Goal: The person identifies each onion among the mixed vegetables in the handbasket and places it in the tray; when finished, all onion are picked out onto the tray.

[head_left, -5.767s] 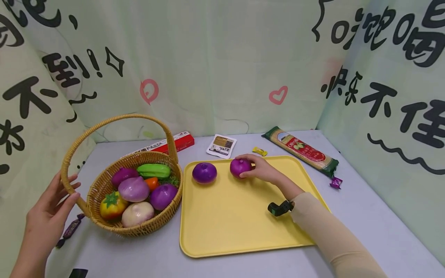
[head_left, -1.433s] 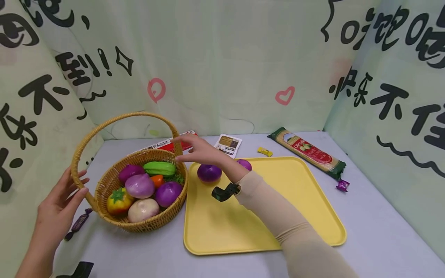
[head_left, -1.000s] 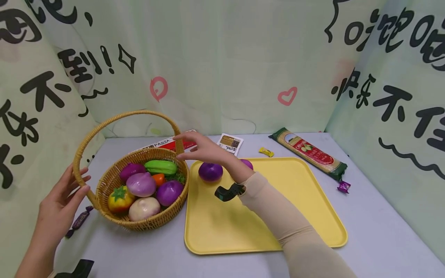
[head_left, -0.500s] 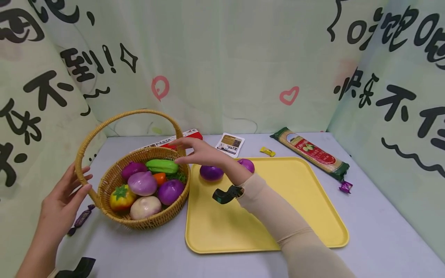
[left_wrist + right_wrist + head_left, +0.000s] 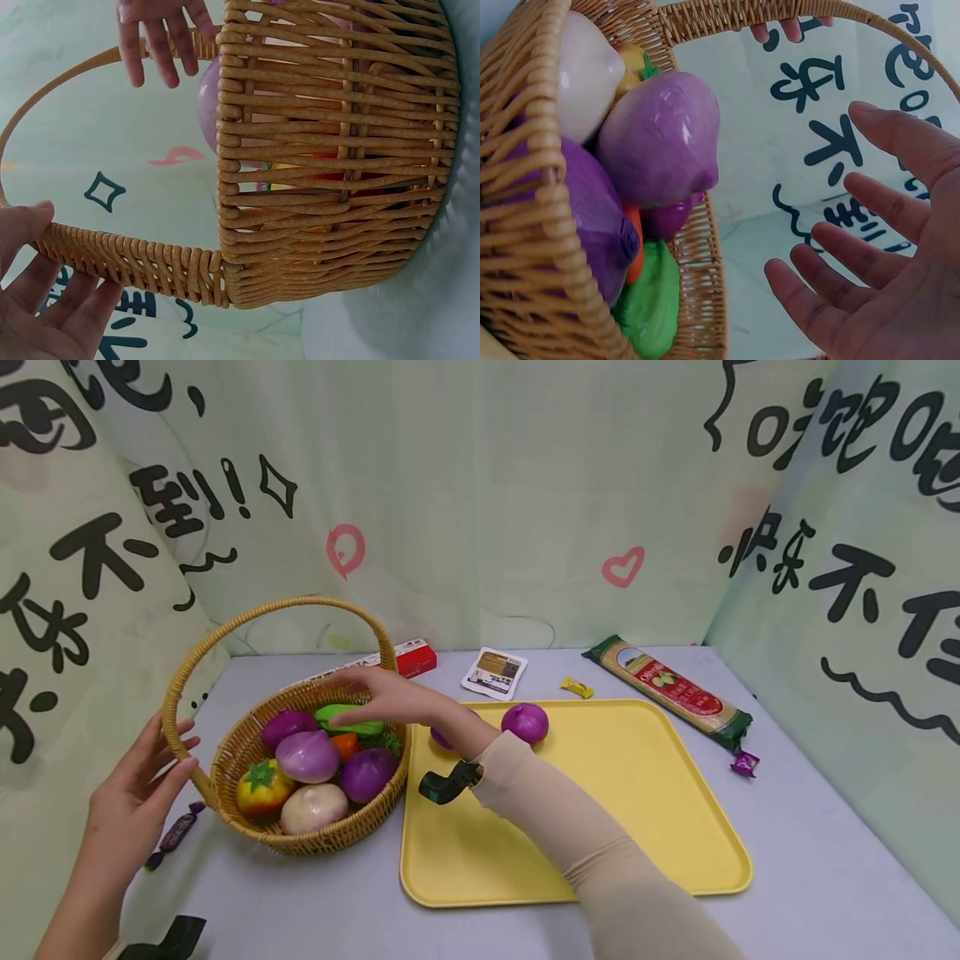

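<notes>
My left hand (image 5: 135, 797) holds the side of the wicker basket's handle (image 5: 273, 605) between thumb and fingers. The basket (image 5: 330, 843) stands on the table and carries a light purple onion (image 5: 307, 757), a dark purple onion (image 5: 369, 774), a white onion (image 5: 313, 808), a yellow-red tomato (image 5: 264, 789), a green cucumber-like vegetable (image 5: 335, 715) and an orange piece (image 5: 345, 746). Above the basket's right side my right hand (image 5: 386, 697) hovers, fingers spread, holding nothing in the right wrist view. On the yellow tray (image 5: 540, 860) lie a purple onion (image 5: 525, 722) and another, mostly behind my wrist.
Behind the basket lies a red pasta box (image 5: 416, 658). A white packet (image 5: 495, 673), a yellow candy (image 5: 577, 687) and a green-ended pasta bag (image 5: 671, 692) line the table's back. Purple candies lie right (image 5: 745, 764) and left (image 5: 175, 837); printed curtains enclose the table.
Earlier my right hand gripped the purple onion on the tray; it let go, moved left to the basket's handle, and now reaches farther left over the basket. My left hand keeps its hold.
</notes>
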Demonstrator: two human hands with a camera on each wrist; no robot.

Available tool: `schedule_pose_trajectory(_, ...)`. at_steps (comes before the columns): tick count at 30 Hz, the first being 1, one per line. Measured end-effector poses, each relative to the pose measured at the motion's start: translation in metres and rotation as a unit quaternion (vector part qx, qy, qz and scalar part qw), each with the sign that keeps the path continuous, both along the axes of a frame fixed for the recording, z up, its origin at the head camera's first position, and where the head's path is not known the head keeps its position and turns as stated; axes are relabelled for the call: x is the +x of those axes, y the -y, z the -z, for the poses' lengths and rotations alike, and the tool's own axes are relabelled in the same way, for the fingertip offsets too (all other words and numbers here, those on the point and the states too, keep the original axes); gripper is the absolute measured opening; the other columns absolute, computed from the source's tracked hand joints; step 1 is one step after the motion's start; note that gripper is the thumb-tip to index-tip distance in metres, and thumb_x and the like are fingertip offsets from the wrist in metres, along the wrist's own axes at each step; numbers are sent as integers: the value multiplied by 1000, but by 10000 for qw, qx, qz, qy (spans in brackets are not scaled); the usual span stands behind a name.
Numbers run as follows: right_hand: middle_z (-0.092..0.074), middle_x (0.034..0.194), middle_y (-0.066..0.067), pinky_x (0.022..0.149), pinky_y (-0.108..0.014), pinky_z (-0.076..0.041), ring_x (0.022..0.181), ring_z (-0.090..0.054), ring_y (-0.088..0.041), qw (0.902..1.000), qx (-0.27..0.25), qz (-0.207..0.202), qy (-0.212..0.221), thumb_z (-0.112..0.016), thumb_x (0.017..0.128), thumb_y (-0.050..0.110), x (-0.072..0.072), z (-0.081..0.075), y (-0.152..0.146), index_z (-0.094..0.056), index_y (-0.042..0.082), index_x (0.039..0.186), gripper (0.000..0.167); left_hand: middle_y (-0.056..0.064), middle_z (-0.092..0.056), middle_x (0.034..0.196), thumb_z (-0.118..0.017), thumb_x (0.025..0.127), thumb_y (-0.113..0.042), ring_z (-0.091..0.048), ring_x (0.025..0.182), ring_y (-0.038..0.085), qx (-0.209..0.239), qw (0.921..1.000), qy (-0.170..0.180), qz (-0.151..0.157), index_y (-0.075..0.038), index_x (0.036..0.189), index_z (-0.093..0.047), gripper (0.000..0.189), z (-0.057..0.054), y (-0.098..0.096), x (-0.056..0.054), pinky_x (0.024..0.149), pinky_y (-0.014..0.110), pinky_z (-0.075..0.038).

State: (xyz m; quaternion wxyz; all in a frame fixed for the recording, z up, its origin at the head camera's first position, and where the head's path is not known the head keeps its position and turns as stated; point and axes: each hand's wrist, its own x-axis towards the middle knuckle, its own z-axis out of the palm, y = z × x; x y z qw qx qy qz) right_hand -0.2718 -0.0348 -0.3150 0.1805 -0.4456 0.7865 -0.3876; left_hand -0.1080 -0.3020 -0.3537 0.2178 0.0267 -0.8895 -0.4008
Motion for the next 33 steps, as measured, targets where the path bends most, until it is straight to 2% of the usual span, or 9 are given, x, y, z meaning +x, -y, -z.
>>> schedule_pose_trajectory(7,-52,138,-1,105,-18,-40,127,-49,-10,9996,-48,-195,222,-68,87,25,0,4,14,-48,15,137,55,-15,-46,143,-53,96,-22,-41,112,-22,-14,10000,-30,17,-39,148,-21,64,0,0,0,80,-6,-36)
schedule_pose_trajectory(10,-52,138,0,104,-16,-39,127,-49,-10,9997,38,-201,155,-68,86,28,0,5,20,-47,16,138,56,-17,-45,142,-53,96,-22,-41,111,-23,-27,10000,-34,2,-39,148,-21,64,0,-1,0,81,-6,-36)
schedule_pose_trajectory(16,-51,138,4,106,-20,-39,128,-47,-12,9990,257,-352,-97,-65,87,33,1,1,37,-48,20,137,54,-18,-45,142,-53,96,-22,-42,111,-22,51,10000,-13,12,-39,148,-21,64,-1,0,1,80,-6,-36)
schedule_pose_trajectory(20,-53,136,3,102,-16,-40,124,-48,-9,9988,299,-390,-2,-66,87,31,1,1,44,-49,18,136,54,-17,-46,141,-54,96,-22,-42,110,-22,91,9999,28,37,-40,148,-20,64,0,0,-1,79,-6,-37)
schedule_pose_trajectory(26,-52,138,-2,97,-13,-41,127,-48,-16,9983,458,-356,97,-66,87,31,-2,7,49,-49,16,137,55,-17,-46,142,-54,95,-23,-42,111,-22,10,10000,17,-5,-40,148,-20,64,1,1,-1,79,-6,-36)
schedule_pose_trajectory(33,-55,134,-5,91,-12,-44,121,-50,-17,9964,537,-591,266,-67,87,28,-4,18,53,-52,12,134,52,-16,-46,142,-53,96,-24,-42,111,-22,25,10000,65,-17,-41,148,-19,64,0,1,0,79,-6,-36)
